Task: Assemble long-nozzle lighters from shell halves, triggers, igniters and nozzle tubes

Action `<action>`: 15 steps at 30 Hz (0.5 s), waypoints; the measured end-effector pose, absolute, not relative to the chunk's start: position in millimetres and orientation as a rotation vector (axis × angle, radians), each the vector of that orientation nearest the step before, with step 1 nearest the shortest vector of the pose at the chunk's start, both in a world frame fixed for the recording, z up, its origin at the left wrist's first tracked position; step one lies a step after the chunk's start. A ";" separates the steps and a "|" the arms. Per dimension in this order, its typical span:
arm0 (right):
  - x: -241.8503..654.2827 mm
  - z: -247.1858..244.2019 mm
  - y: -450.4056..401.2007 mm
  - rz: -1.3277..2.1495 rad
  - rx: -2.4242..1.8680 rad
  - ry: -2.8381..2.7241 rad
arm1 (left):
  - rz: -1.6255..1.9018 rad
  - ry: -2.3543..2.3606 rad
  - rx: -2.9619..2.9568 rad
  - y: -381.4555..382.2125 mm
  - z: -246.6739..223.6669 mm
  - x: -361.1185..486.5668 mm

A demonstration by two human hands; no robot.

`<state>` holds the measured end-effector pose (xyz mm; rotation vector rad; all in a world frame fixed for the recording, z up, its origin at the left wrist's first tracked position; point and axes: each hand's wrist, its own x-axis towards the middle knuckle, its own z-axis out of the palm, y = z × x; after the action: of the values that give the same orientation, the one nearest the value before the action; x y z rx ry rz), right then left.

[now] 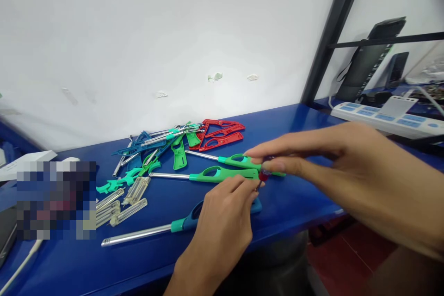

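Note:
My right hand (312, 166) pinches the small red and purple handle of a screwdriver (264, 175) between thumb and fingers. Its thin shaft points down towards the fingertips of my left hand (225, 217). That hand is closed over the handle of a blue gas lighter (189, 222), which lies on the table with its metal tube to the left. Part of the lighter and the screwdriver's tip are hidden by my fingers. Just behind lies a green gas lighter (222, 175), and beyond it another green gas lighter (236, 161), partly covered by my right hand.
On the blue table (152, 268) lie red handle shells (222, 141), a heap of blue and green lighter parts (163, 141), teal pieces (128, 178) and clear plastic tanks (130, 212). A power strip (388, 118) stands by the black frame (333, 32). A blurred patch covers the left.

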<state>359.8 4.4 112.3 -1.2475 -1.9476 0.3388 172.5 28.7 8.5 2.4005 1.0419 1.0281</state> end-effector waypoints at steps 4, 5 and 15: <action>348.5 115.4 12.9 0.241 -1.324 -1.863 | 1.043 1.050 2.433 29.5 9.1 173.7; 346.8 114.9 13.9 0.225 -1.338 -1.872 | 1.057 1.035 2.441 30.3 8.8 173.8; 361.1 117.0 5.5 0.375 -1.126 -1.997 | 1.055 1.032 2.409 30.0 6.1 171.8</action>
<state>361.1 5.5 117.0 -1.1255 -1.9968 0.3754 171.8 30.0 6.1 2.4094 1.0317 1.0545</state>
